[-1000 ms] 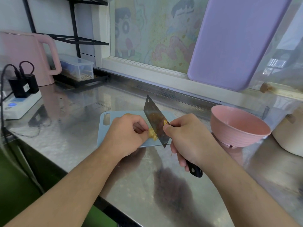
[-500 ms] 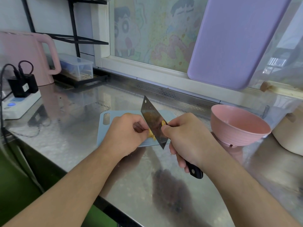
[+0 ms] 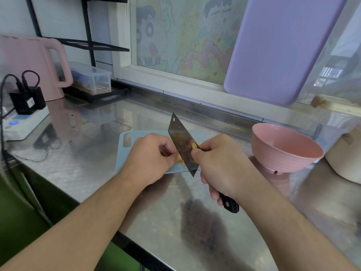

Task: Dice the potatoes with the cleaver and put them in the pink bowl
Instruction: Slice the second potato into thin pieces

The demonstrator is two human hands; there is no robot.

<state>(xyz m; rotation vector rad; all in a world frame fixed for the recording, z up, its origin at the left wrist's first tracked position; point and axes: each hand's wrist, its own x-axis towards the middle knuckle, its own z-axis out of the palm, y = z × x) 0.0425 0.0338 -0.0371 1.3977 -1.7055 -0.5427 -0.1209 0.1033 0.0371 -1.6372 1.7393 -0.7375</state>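
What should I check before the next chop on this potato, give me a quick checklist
1. Right hand has a firm grip on the cleaver: ok.
2. Left hand steadies the potato: ok.
3. Left fingertips tucked away from the blade: cannot tell, they are hidden.
4. Potato on the cutting board: ok.
5. Pink bowl upright beside the board: ok.

arms: two, bare | sleeves: none visible | hands: ungloved
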